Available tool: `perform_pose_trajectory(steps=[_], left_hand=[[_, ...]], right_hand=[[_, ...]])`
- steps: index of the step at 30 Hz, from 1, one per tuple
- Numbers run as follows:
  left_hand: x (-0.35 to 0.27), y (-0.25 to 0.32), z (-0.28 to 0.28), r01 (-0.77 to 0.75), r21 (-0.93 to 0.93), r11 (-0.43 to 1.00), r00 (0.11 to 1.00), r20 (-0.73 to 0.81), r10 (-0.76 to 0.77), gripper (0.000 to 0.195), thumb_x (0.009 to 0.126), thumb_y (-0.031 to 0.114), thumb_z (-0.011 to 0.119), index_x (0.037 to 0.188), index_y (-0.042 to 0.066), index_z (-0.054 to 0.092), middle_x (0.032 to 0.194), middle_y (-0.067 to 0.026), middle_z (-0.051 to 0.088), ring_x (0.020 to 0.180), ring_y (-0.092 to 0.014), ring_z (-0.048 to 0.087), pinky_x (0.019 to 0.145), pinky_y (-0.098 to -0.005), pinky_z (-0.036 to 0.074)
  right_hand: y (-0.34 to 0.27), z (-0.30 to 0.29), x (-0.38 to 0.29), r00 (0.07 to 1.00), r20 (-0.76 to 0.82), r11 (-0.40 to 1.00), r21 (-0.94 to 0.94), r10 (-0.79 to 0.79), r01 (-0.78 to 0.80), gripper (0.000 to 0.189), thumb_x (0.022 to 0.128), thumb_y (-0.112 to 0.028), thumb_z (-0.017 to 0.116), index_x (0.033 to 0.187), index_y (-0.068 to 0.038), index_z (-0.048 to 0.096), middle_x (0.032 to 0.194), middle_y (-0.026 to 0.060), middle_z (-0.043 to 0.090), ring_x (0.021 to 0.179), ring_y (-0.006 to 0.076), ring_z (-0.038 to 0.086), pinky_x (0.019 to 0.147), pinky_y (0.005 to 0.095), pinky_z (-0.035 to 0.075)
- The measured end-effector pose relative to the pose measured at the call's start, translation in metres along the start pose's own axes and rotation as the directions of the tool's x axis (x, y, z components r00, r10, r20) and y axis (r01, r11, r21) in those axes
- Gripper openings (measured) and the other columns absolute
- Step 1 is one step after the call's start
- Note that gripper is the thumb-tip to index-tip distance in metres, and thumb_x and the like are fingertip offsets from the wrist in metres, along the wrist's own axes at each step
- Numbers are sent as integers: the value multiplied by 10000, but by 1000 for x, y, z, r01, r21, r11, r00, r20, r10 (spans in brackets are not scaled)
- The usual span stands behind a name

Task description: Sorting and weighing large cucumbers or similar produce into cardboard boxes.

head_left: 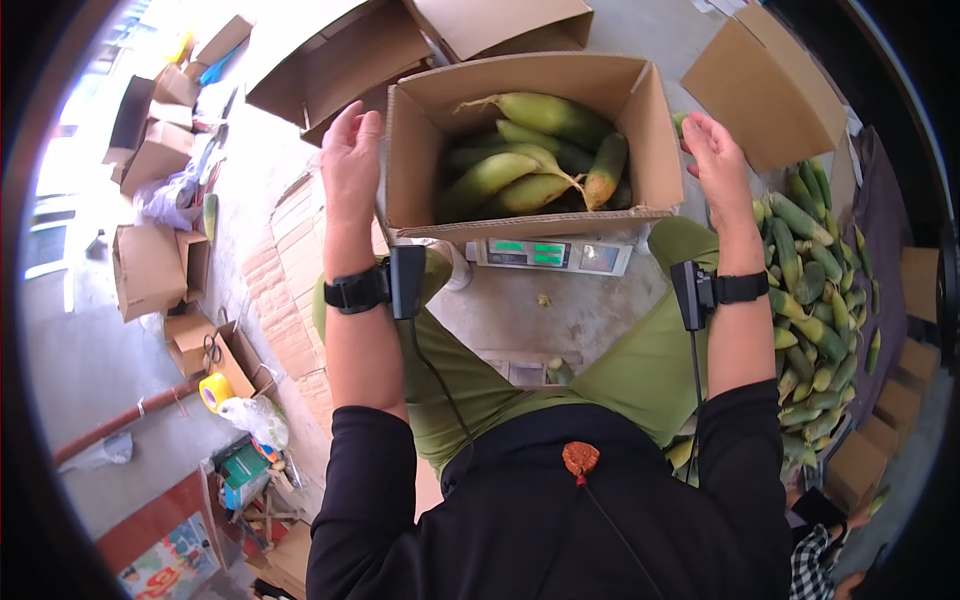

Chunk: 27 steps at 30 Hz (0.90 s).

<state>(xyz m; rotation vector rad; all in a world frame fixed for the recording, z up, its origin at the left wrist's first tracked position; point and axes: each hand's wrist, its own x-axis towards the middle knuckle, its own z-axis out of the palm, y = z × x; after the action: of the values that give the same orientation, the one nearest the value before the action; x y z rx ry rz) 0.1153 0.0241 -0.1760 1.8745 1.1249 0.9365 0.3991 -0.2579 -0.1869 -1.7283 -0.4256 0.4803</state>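
Before me, an open cardboard box sits on a digital weighing scale with lit green readouts. Several green radishes lie inside it, some with pale stringy root tips. My left hand is raised beside the box's left wall, fingers loosely curved and holding nothing. On the opposite side, my right hand hovers near the right wall with bent fingers and nothing visible in its grasp. A small bit of green shows behind its fingertips; whether they touch it I cannot tell.
A large heap of green radishes lies at my right. Empty cartons and another carton stand beyond the box. Flattened cardboard covers floor at left, near yellow tape. Another person's checked sleeve shows lower right.
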Motion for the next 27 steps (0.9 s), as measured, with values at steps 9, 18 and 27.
perform_pose_trajectory(steps=[9,18,27], left_hand=[[-19,23,18,-232,193,954,969,-44,244,422,790,236,654,1115,-28,599,1060,-231,613,1032,-355,568,912,-413,456],[-49,47,-43,-68,-49,996,996,47,71,373,817,247,645,1097,2,623,1036,-193,601,968,-299,591,864,-360,474],[-15,17,-67,6,361,933,888,426,-171,500,812,460,609,989,-4,670,941,-190,665,912,-331,632,813,-387,497]], right_hand=[[31,-10,18,944,309,941,-339,117,-6,293,931,-198,534,1114,27,573,905,45,623,793,81,538,715,269,457],[41,-6,30,952,301,923,-379,55,66,317,936,-210,522,1109,52,568,968,97,641,846,113,571,757,291,467],[-8,12,33,963,244,436,-884,117,171,583,833,-508,561,830,73,618,803,248,634,799,365,624,743,422,469]])
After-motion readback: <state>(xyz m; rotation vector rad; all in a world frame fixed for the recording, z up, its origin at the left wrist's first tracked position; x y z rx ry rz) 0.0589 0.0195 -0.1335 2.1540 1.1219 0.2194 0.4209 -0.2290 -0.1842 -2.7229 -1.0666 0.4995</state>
